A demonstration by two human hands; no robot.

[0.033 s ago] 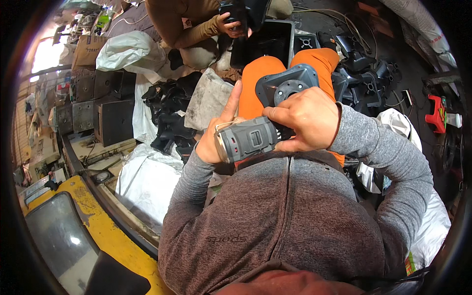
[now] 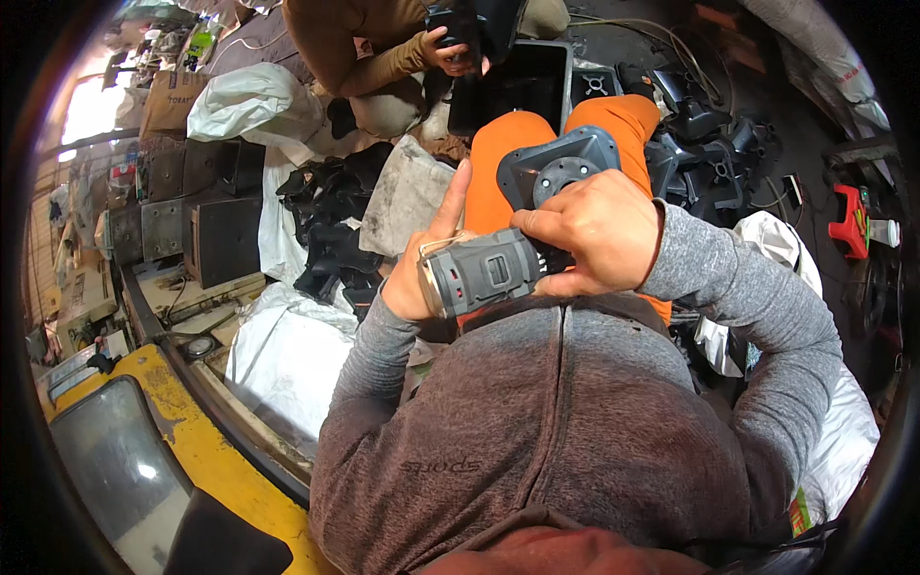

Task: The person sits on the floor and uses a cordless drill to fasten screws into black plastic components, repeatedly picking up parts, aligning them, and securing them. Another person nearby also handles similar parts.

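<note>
Left hand [image 2: 419, 278] grips the grey tool [image 2: 484, 274] at one end, index finger [image 2: 453, 196] extended; right hand [image 2: 599, 235] clasps the other, likely steadying it near the jacket [image 2: 489, 383]. Black flanged part [image 2: 533, 159] rests on orange trousers [image 2: 632, 120] (makeshift bench, apparently).

Brown-grey zipped top [image 2: 489, 412], heather-grey sleeves [image 2: 743, 273], bright orange trousers [image 2: 510, 144]
</note>
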